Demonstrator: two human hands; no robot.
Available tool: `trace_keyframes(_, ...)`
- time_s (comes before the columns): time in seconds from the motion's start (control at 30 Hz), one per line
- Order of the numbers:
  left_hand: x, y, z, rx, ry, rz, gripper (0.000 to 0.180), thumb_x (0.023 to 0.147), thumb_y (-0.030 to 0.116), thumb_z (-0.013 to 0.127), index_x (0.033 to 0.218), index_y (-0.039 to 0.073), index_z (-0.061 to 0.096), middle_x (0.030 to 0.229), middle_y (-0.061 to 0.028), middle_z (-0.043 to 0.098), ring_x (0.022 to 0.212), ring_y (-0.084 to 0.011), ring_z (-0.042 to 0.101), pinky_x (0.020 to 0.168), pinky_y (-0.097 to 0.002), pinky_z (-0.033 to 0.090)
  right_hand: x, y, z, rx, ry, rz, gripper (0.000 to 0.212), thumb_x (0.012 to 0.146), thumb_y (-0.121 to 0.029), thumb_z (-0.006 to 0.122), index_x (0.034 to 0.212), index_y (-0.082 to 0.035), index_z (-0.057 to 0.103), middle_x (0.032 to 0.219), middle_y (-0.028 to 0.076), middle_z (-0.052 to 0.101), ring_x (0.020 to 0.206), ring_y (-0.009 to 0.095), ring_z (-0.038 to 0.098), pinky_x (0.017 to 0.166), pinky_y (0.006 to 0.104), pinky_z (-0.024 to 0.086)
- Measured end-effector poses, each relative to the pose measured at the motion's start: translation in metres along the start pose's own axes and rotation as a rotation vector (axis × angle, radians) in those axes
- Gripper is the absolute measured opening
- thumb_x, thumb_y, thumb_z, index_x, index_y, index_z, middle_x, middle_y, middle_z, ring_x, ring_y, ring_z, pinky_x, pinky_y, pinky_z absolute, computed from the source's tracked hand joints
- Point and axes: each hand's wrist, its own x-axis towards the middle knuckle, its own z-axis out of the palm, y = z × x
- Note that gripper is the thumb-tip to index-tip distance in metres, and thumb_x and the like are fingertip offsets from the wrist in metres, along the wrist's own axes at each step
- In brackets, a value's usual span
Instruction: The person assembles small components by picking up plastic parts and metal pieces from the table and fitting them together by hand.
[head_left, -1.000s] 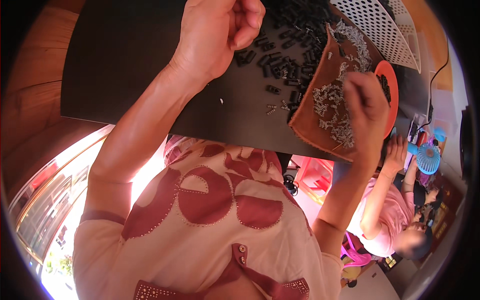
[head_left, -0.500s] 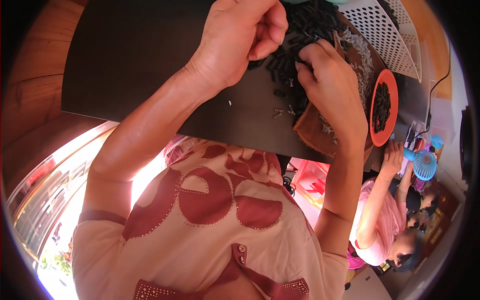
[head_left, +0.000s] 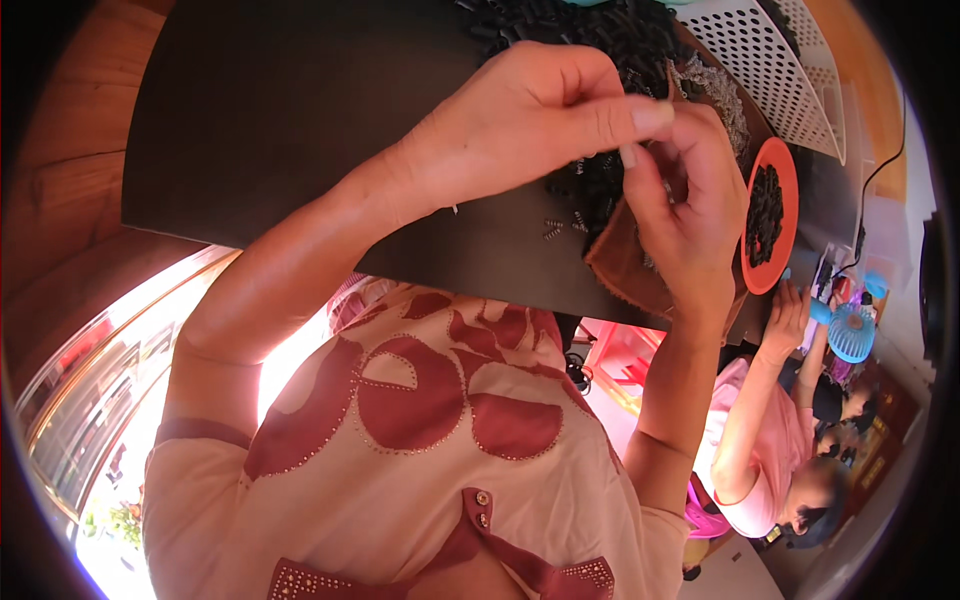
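My left hand point(head_left: 530, 120) and my right hand point(head_left: 695, 190) meet above the dark table, fingertips pinched together. Whatever lies between the fingers is too small or hidden to name. Beneath and beyond them spreads a heap of short black tubes point(head_left: 570, 25). Small metal springs point(head_left: 553, 229) lie loose on the table near its front edge. Next to my right hand is a brown cloth point(head_left: 630, 255), partly covered by that hand, with a pile of silvery springs point(head_left: 722, 85) at its far end.
An orange-red bowl point(head_left: 788, 200) holding black pieces stands to the right. Behind it is a white perforated basket point(head_left: 765, 70). Another person in pink point(head_left: 750, 440) sits at the right, near a small blue fan point(head_left: 851, 332). The dark table point(head_left: 260, 120) extends left.
My left hand has come down and to the right, from above the tubes to my right hand. The right hand has shifted slightly right and turned, and the fingertips now meet.
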Motion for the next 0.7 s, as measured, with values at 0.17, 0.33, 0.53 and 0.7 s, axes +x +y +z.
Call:
trace_keyframes(0.17, 0.003, -0.005, -0.002, 0.098, -0.047, 0.155, 0.028, 0.097, 0.030, 0.056, 0.083, 0.006, 0.061, 0.066, 0.0049, 0.051, 0.056, -0.0014, 0.041, 0.049, -0.0176, 0.032, 0.007, -0.003, -0.002, 0.120, -0.005, 0.000, 0.021, 0.079, 0.007, 0.067, 0.096, -0.003, 0.058, 0.085, 0.006, 0.056, 0.063, 0.011, 0.051, 0.052, 0.0225, 0.041)
trace_keyframes(0.33, 0.004, 0.003, 0.001, -0.166, 0.148, 0.060, 0.030, 0.099, 0.029, 0.051, 0.085, 0.004, 0.059, 0.070, -0.0007, 0.057, 0.054, -0.0053, 0.044, 0.046, -0.0201, 0.032, -0.001, 0.013, -0.020, 0.227, -0.003, 0.094, 0.016, 0.081, 0.006, 0.065, 0.093, -0.002, 0.059, 0.082, 0.005, 0.054, 0.063, 0.011, 0.049, 0.055, 0.0207, 0.039)
trace_keyframes(0.53, 0.006, 0.003, -0.009, -0.392, 0.179, -0.080, 0.029, 0.100, 0.029, 0.050, 0.084, 0.006, 0.057, 0.070, -0.0028, 0.056, 0.049, -0.0074, 0.044, 0.045, -0.0195, 0.031, -0.019, 0.020, -0.027, -0.048, -0.291, 0.260, 0.012, 0.082, -0.001, 0.066, 0.093, -0.003, 0.062, 0.084, 0.009, 0.054, 0.069, 0.023, 0.057, 0.061, 0.0311, 0.046)
trace_keyframes(0.7, 0.012, 0.005, -0.010, -0.529, 0.241, -0.110, 0.027, 0.099, 0.026, 0.050, 0.082, 0.005, 0.056, 0.067, -0.0041, 0.056, 0.047, -0.0087, 0.044, 0.043, -0.0208, 0.029, -0.019, 0.020, -0.018, -0.147, -0.305, 0.156, 0.012, 0.081, -0.004, 0.066, 0.092, -0.004, 0.063, 0.085, 0.010, 0.055, 0.072, 0.028, 0.060, 0.061, 0.0359, 0.047)
